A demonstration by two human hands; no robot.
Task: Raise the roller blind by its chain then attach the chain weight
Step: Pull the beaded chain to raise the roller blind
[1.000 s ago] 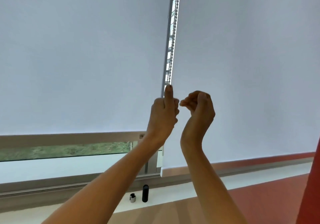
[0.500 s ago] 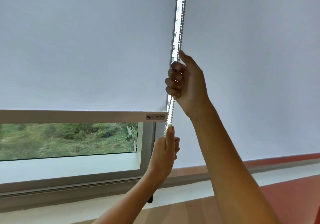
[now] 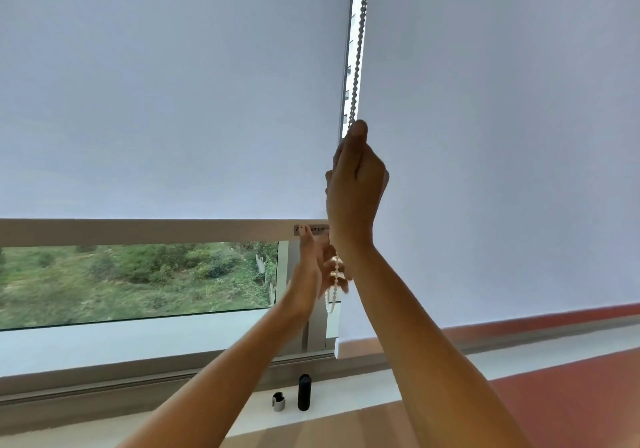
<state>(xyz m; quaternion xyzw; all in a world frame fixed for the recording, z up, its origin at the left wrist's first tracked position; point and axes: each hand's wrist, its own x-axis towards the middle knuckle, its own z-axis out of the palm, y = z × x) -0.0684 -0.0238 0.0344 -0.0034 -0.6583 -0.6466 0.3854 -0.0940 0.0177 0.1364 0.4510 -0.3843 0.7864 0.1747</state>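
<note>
The left white roller blind (image 3: 166, 101) hangs partly raised, its bottom bar (image 3: 145, 230) above a strip of open window. The bead chain (image 3: 360, 39) runs down the gap between the two blinds. My right hand (image 3: 356, 181) is shut on the chain, thumb up. Below it, my left hand (image 3: 311, 264) is blurred with fingers spread, beside the chain's hanging loop (image 3: 333, 291). A black cylindrical chain weight (image 3: 304, 392) stands on the sill, with a small grey piece (image 3: 278, 402) next to it.
The right blind (image 3: 502, 136) is lowered almost to the sill. A white window sill (image 3: 346, 395) runs below, with wooden floor (image 3: 346, 430) and red floor (image 3: 571, 395) in front. Greenery (image 3: 138, 274) shows through the glass.
The left blind's bottom bar has risen since a second ago. My right hand took the chain high up and has pulled it down. My left hand has let go and opened.
</note>
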